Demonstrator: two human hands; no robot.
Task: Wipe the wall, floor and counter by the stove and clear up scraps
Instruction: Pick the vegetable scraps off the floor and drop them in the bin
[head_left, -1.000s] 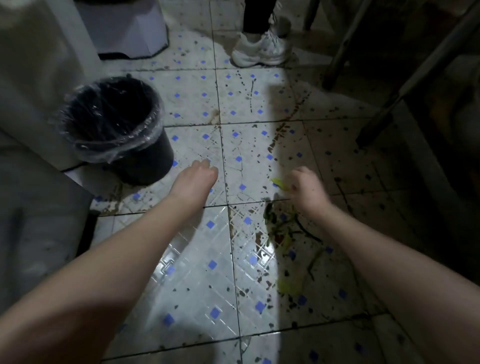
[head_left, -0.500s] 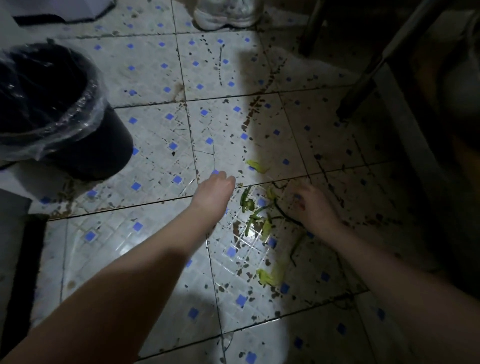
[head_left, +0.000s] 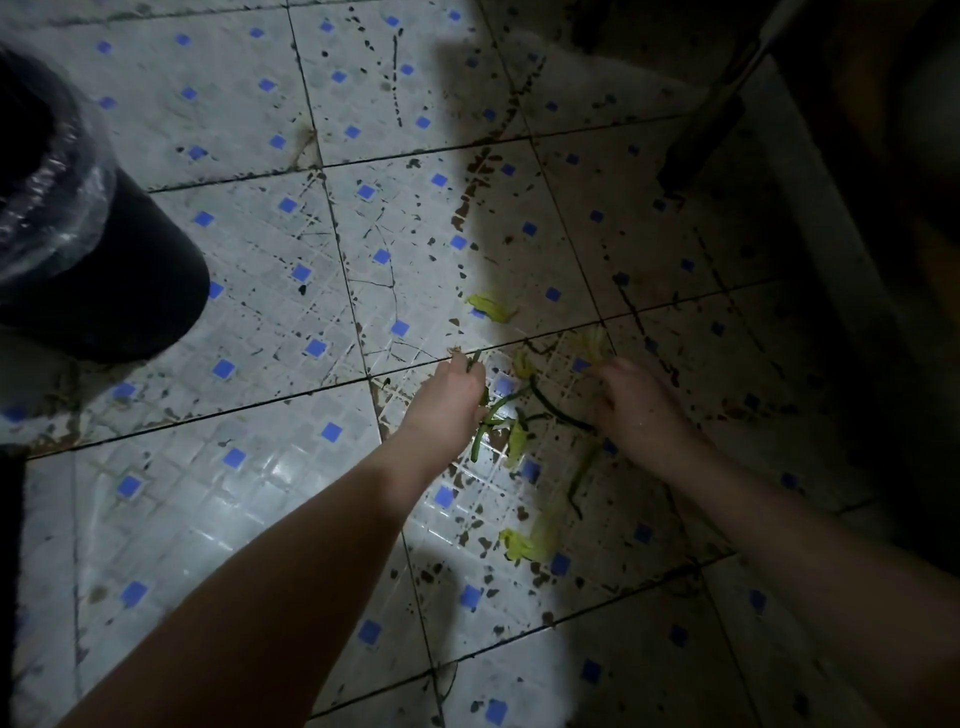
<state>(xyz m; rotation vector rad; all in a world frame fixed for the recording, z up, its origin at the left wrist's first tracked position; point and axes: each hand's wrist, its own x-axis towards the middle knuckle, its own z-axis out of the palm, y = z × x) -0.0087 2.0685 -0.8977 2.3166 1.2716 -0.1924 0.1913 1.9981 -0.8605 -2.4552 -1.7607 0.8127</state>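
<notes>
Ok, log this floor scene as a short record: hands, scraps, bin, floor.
Left hand: fingers curled round dark green vegetable stems lying on the floor
Right hand: low over the scraps, blurred; grip unclear
Loose scraps: yellow-green leaf pieces on the tiles, apart from both hands
Bin: round black bin with clear plastic liner, upright, off to the left
Floor: white tiled floor with small blue squares, spattered with dark specks

Bare forearms (head_left: 311, 545); bare left hand (head_left: 447, 402), right hand (head_left: 641, 410).
</notes>
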